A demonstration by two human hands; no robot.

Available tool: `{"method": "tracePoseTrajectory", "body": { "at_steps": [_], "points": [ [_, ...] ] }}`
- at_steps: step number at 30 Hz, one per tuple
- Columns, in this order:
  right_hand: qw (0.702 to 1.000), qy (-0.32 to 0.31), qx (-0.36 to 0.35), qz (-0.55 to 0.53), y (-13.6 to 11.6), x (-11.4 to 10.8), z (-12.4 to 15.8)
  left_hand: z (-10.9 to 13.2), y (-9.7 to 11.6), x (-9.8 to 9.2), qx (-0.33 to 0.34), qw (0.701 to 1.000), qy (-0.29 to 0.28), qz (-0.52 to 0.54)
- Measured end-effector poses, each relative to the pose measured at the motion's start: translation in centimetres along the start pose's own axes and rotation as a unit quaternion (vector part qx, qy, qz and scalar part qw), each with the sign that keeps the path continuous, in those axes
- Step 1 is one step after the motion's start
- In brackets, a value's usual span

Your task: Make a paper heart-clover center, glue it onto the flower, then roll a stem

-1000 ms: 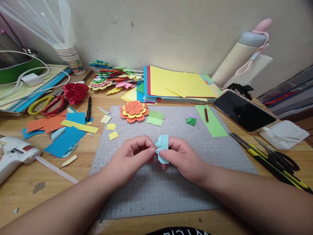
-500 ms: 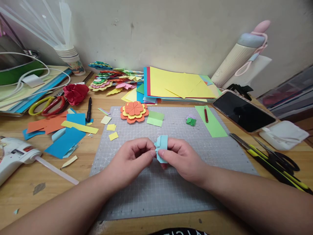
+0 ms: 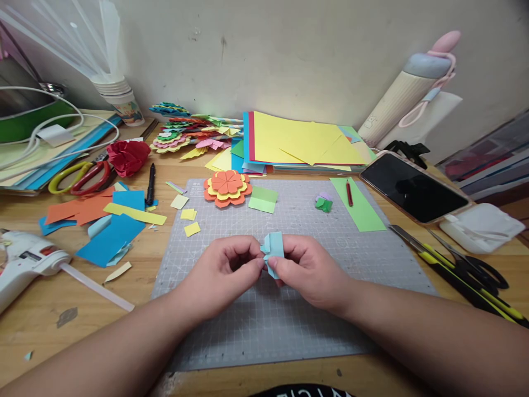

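Over the middle of the grey cutting mat (image 3: 256, 336), both hands hold a small folded piece of light blue paper (image 3: 276, 243). My right hand (image 3: 312, 270) pinches its right side, thumb in front and fingers behind. The thumb and forefinger of my left hand (image 3: 231, 267) are closed at its left edge, where small cut or folded flaps stick out. Beyond the hands lie an orange and yellow layered paper flower (image 3: 227, 188) and a creased light green square (image 3: 263, 199). Small green and purple folded pieces (image 3: 323, 203) sit further right.
A hot glue gun (image 3: 31, 259) and paper scraps (image 3: 111, 240) lie left. A utility knife (image 3: 450, 270), black scissors (image 3: 475, 267) and a phone (image 3: 415, 184) are on the right. Stacked coloured paper (image 3: 306, 138) and paper flowers (image 3: 190, 132) line the wall. A dark red pencil (image 3: 349, 193) rests on a green strip (image 3: 363, 212).
The light blue paper has tilted slightly and sits a little lower between the fingers. Both hands keep their grip in nearly the same place. The view has shifted slightly.
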State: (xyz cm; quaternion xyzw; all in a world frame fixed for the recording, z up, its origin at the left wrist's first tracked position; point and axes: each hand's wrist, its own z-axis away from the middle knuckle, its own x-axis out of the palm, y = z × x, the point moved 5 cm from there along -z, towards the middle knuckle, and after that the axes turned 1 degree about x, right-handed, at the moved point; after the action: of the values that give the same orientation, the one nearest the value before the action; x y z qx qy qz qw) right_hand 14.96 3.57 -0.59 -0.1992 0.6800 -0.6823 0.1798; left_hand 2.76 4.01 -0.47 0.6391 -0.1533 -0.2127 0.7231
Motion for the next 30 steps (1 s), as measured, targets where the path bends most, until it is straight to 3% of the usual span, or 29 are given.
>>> {"method": "tracePoseTrajectory", "body": {
  "at_steps": [8, 24, 30],
  "points": [
    [1.000, -0.004, -0.005, 0.012, -0.3, 0.2, -0.1, 0.1, -0.2, -0.1, 0.003, 1.000, -0.002, -0.016],
    [0.961, 0.043, -0.059, 0.266, -0.8, 0.5, 1.1, 0.5, 0.7, 0.3, 0.031, 0.982, 0.027, -0.182],
    [0.992, 0.054, -0.025, 0.112, -0.6, 0.2, 0.7, 0.5, 0.5, -0.2, 0.038, 0.992, 0.085, -0.090]
  ]
}}
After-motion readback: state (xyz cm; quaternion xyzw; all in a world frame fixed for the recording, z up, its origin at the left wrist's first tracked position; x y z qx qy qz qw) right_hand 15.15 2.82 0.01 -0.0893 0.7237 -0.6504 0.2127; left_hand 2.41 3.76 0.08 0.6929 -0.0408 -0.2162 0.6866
